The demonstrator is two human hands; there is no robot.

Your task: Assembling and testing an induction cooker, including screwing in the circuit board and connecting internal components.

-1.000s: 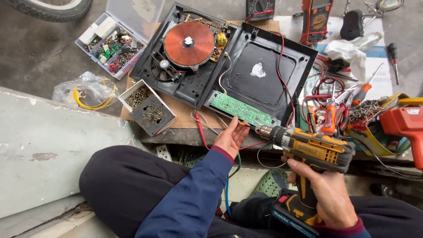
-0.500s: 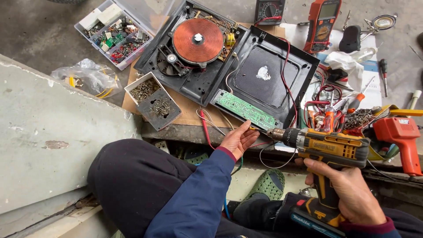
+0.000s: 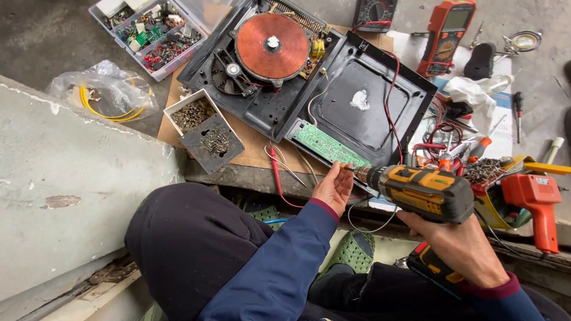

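The opened induction cooker (image 3: 333, 89) lies on a sheet of cardboard (image 3: 253, 151) far ahead of me, its black case split into two halves: the copper-coloured coil (image 3: 272, 46) sits in the far left half, and the flat right half carries a white smear in its middle. My yellow and black cordless drill (image 3: 425, 193) is next in size, lying level over my lap to the near right, its chuck pointing left. My right hand (image 3: 464, 246) is wrapped tight around the drill's grip from below. My left hand (image 3: 334, 187) is just left of the chuck, fingers pinched together on the tip of the drill bit (image 3: 350, 169). That tip sits right at the near end of the green circuit board (image 3: 330, 145), which runs along the near edge of the cooker. To the right lies an orange heat gun (image 3: 538, 202), farther off an orange multimeter (image 3: 447, 32). On the left stands a small open box of screws (image 3: 205, 131), with a clear parts organiser (image 3: 151, 30) beyond it.
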